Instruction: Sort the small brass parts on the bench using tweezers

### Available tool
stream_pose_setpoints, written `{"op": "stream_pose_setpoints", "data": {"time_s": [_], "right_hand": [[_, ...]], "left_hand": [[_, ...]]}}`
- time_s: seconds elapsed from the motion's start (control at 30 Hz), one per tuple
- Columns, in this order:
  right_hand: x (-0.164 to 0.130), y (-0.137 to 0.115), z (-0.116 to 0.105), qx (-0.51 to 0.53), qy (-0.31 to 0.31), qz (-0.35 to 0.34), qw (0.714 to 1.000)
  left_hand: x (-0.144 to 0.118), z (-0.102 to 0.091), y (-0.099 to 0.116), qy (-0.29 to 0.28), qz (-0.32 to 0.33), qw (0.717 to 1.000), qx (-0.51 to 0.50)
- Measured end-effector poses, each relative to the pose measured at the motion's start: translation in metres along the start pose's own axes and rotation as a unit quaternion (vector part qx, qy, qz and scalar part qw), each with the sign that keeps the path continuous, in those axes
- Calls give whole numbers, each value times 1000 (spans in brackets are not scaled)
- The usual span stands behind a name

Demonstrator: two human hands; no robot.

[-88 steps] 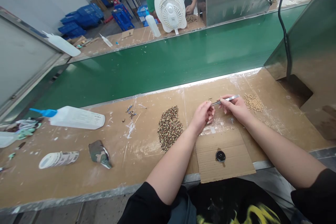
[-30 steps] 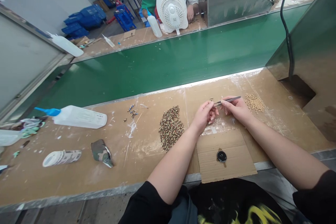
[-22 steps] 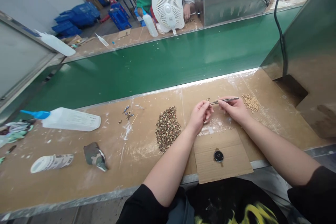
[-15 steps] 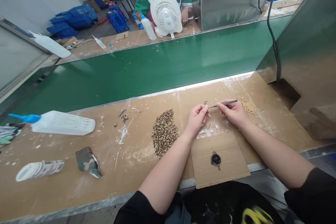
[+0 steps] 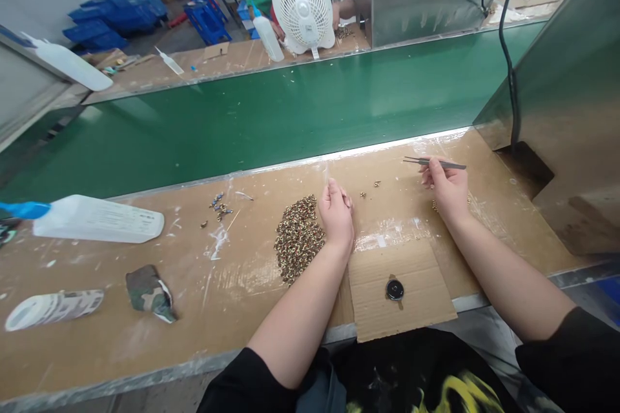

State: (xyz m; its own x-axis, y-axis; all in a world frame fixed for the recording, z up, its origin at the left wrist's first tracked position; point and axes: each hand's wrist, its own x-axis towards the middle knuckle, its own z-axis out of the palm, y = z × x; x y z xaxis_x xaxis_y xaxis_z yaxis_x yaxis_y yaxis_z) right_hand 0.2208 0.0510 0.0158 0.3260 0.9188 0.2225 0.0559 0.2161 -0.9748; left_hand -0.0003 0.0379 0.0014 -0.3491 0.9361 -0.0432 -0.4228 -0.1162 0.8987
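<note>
My right hand [image 5: 446,192] grips dark metal tweezers [image 5: 454,166], their tips apart and pointing left above the bench. Beneath that hand lie small tan beads [image 5: 434,206], mostly covered by it. My left hand [image 5: 336,214] is closed, fingers curled together, at the right edge of a heap of small brass-coloured ring-like parts [image 5: 296,242]; whatever those fingers hold is hidden. Between the hands sit a few loose brass-coloured pieces [image 5: 377,184]. Closer to me, a round black disc-shaped piece [image 5: 394,290] rests on a cardboard sheet [image 5: 371,319].
At left lie a blue-tipped bottle [image 5: 101,219], a white patterned tube [image 5: 58,308] and a camouflage cloth piece [image 5: 151,293]. Small blue and brass bits [image 5: 221,208] are scattered nearby. Beyond the green belt [image 5: 271,110] stand a fan [image 5: 304,6] and a person. A metal housing [image 5: 571,142] bounds the right.
My hands have moved apart: the left went left to the heap of brass-coloured parts, the right went right and away from me with the tweezers. Another loose brass-coloured piece now shows between them.
</note>
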Motion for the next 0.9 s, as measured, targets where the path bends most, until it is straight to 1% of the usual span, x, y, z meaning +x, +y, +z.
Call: {"op": "stream_pose_setpoints", "data": {"time_s": [0.07, 0.13, 0.33, 0.43, 0.57, 0.6, 0.67, 0.77, 0.83, 0.9], "right_hand": [[4, -1, -3, -6, 24, -8, 1000], [6, -3, -6, -12, 31, -13, 999], [9, -5, -17, -39, 26, -23, 999], [3, -14, -20, -70, 1, -40, 997], [-19, -39, -28, -95, -20, -44, 994], [-27, -44, -32, -103, -26, -42, 993], [-45, -49, -42, -128, -45, -32, 990], [-73, -42, -65, -199, -66, -14, 978], [-89, -32, -80, -257, -56, -31, 964], [-100, -22, -92, -287, -44, -40, 956]], "left_hand": [[1, 0, -1, 5, 9, 1000, 11], [1, 0, 0, -6, 17, 999, 33], [-5, 2, 3, -26, 38, 997, 55], [-8, 4, 6, -45, 55, 996, 52], [-12, 5, 7, -92, 78, 991, 65], [-12, 5, 8, -96, 86, 990, 65], [-13, 4, 9, -79, 111, 989, 52], [-11, 4, 10, -33, 138, 989, 29], [-9, 4, 9, -18, 135, 990, 21], [-7, 4, 8, -9, 127, 992, 11]]}}
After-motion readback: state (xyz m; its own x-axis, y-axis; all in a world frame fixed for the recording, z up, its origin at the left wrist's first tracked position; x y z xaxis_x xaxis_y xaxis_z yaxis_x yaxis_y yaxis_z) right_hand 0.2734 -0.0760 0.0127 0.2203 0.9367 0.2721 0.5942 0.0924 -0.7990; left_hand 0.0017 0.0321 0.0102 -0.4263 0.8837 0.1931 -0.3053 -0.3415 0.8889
